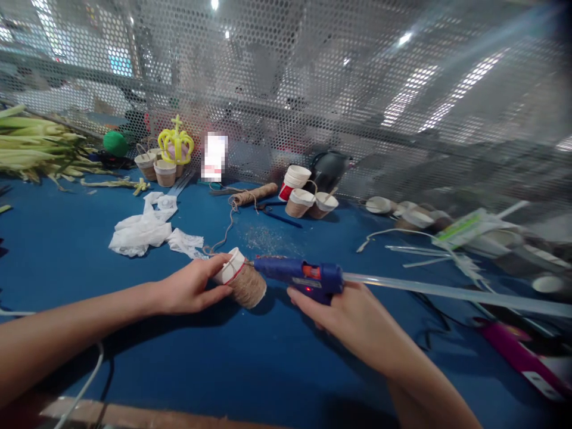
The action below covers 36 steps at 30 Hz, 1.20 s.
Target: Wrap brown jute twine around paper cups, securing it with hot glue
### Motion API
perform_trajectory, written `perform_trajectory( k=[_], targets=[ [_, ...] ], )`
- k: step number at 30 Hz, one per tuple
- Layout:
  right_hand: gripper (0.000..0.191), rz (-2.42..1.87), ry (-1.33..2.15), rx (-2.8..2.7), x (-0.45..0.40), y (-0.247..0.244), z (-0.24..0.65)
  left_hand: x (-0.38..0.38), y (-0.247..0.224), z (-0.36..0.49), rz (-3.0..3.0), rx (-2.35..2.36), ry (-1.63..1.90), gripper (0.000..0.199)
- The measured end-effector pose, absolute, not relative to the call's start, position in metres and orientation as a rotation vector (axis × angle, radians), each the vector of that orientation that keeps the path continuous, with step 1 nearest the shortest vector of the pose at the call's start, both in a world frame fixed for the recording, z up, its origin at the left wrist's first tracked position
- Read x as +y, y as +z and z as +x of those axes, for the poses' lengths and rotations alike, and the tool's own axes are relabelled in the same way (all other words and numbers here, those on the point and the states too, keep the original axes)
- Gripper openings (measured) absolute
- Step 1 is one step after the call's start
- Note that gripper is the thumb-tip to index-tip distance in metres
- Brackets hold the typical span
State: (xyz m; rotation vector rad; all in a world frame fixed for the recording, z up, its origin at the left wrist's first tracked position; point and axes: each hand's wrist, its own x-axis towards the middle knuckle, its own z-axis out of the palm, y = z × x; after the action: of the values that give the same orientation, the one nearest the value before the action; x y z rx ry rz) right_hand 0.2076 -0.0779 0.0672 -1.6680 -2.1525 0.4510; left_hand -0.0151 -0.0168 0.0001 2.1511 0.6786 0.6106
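Your left hand [193, 288] is grasping the brown-wrapped cup [248, 288] near its white rim; the cup is tilting at the middle of the blue counter [201, 363], between its front and back edges. Your right hand [342, 313] is gripping the blue glue gun [286, 273], its nozzle possibly touching the cup. A twine roll [259, 194] is lying towards the back edge.

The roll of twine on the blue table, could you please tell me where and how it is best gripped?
Probably around its middle, from above, squeezing across its length: the roll of twine lies flat, long and slim. The blue-handled tool sits close on the near side, and a loose strand trails from the left end.
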Motion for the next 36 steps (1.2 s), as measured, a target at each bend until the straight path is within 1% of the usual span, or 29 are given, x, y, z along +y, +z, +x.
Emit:
perform_trajectory(
  k=[2, 8, 15, 20, 25, 30, 36],
  targets=[
    [0.030, -1.705, 0.491, -2.115, -0.0768, 0.0665, 0.2078, -0.0167, 0.0010, -0.0151, 2.160, 0.679, 0.602, 0.035],
    [0.031, -1.787, 0.569, -2.025, -0.0781, 0.0645, 0.2099, -0.0154, -0.0009, -0.0160, 2.139, 0.663, 0.593, 0.036],
    [0.021, -1.791, 0.584, -2.017, -0.0819, 0.0694, 0.2055, -0.0147, -0.0029, -0.0154, 2.090, 0.644, 0.595, 0.038],
    [0.029, -1.749, 0.656, -1.986, -0.0785, 0.0684, 0.2072, -0.0149, -0.0011, -0.0163, 2.041, 0.630, 0.564, 0.038],
    [0.027, -1.811, 0.793, -1.882, -0.0751, 0.0663, 0.2090, -0.0134, 0.0003, -0.0169, 2.041, 0.597, 0.551, 0.035],
    [0.029, -1.840, 0.750, -1.900, -0.0771, 0.0652, 0.2100, -0.0129, -0.0009, -0.0174, 2.045, 0.581, 0.542, 0.034],
    [0.023, -1.802, 0.763, -1.949, -0.0792, 0.0678, 0.2098, -0.0152, 0.0010, -0.0163, 2.049, 0.568, 0.549, 0.033]
  ],
)
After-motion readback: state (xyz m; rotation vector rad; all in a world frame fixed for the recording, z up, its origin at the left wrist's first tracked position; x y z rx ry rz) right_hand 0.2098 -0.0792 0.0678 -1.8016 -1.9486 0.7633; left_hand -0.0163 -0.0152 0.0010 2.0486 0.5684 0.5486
